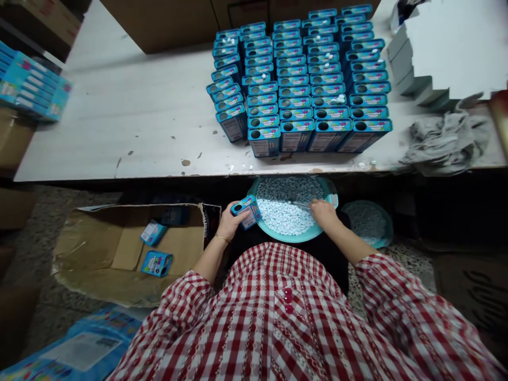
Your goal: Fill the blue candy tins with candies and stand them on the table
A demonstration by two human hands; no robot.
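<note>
Curling closed near a chipped white table [151, 116], left hand [228, 223] grips a tin [250, 214]; right hand [323, 214], a utensil [302, 205].

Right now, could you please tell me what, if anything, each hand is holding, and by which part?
The left hand grips a blue tin by its left side. The right hand holds a grey utensil by its right end.

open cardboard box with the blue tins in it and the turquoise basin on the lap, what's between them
In the head view, the left hand, holding a blue tin, is between the cardboard box and the basin.
</note>
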